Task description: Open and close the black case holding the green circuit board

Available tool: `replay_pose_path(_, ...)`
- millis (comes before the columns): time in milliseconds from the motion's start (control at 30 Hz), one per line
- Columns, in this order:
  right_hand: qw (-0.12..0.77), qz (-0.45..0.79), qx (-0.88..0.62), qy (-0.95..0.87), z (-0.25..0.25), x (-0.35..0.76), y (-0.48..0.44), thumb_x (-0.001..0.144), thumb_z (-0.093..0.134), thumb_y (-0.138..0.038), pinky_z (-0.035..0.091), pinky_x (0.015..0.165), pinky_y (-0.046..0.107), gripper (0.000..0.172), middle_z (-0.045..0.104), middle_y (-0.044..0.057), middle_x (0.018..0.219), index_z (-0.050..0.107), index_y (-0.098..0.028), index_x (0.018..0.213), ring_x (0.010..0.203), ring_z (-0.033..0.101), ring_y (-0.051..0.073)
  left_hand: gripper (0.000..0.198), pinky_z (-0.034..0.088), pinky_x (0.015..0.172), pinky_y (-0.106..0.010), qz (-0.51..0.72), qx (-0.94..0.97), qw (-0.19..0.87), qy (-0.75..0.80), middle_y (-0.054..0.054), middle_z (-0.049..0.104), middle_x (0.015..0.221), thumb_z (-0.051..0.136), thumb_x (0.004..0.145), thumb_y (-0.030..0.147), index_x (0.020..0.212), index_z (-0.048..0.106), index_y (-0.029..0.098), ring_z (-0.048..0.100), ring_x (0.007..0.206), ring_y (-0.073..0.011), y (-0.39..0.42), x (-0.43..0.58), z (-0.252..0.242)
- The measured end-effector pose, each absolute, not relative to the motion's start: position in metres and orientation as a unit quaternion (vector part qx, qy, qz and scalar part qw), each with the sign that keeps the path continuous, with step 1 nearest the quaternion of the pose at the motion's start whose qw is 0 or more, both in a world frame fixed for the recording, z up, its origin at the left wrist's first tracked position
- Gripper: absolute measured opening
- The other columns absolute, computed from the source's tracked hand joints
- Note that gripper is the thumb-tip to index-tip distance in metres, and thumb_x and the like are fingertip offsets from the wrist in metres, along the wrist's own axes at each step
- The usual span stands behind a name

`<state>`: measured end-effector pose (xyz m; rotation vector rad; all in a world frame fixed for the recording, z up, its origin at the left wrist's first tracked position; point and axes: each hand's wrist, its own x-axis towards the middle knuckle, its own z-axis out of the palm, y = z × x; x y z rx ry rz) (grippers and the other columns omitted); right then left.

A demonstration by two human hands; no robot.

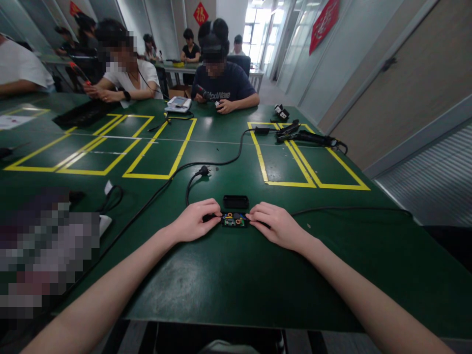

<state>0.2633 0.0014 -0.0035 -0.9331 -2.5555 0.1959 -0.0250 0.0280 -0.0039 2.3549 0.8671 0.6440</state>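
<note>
On the green table (206, 275) lies a small circuit board (234, 220) with copper coils, seated in a black case half. Just beyond it rests the other black case half (236, 201), its hollow side up. My left hand (195, 220) pinches the left end of the board unit, where a black cable comes in. At the right end, my right hand (276, 223) closes its fingertips on the unit, and another black cable (350, 210) runs off to the right. A black plug (203, 171) lies behind my left hand.
Yellow tape rectangles mark the table. A long black cord (184, 168) crosses it to a black tool (313, 139) at the back right. Across the table, people are seated near a white device (178, 104) and a black tray (86, 114).
</note>
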Motion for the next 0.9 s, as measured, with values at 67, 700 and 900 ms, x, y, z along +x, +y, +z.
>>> replay_pose_path(67, 0.202, 0.046, -0.349, -0.914, -0.0059, 0.2626, 0.0021, 0.106, 0.045, -0.020, 0.051, 0.075, 0.034, 0.023, 0.071, 0.010, 0.097, 0.067, -0.019, 0.099, 0.086, 0.062, 0.022, 0.017, 0.050, 0.083, -0.032, 0.231, 0.885, 0.228, 0.334, -0.006, 0.066, 0.099, 0.051, 0.101, 0.025, 0.091, 0.063, 0.019, 0.064, 0.089, -0.0194, 0.0282, -0.0231, -0.0052)
replay_pose_path(700, 0.221, 0.056, -0.365, -0.903, -0.0121, 0.2659, 0.0052, 0.105, 0.050, -0.022, 0.054, 0.079, 0.040, 0.019, 0.071, 0.011, 0.101, 0.067, -0.019, 0.111, 0.090, 0.064, 0.024, 0.016, 0.056, 0.086, -0.034, 0.275, 0.889, 0.196, 0.309, -0.007, 0.070, 0.102, 0.055, 0.099, 0.020, 0.106, 0.069, 0.019, 0.066, 0.096, -0.0206, 0.0304, -0.0267, -0.0110)
replay_pose_path(900, 0.215, 0.046, -0.359, -0.907, -0.0082, 0.2657, 0.0058, 0.106, 0.047, -0.023, 0.052, 0.077, 0.037, 0.025, 0.071, 0.010, 0.100, 0.071, -0.019, 0.098, 0.090, 0.063, 0.022, 0.020, 0.056, 0.090, -0.036, 0.264, 0.900, 0.171, 0.302, -0.008, 0.070, 0.110, 0.052, 0.102, 0.019, 0.094, 0.070, 0.019, 0.065, 0.101, -0.0210, 0.0313, -0.0250, -0.0072)
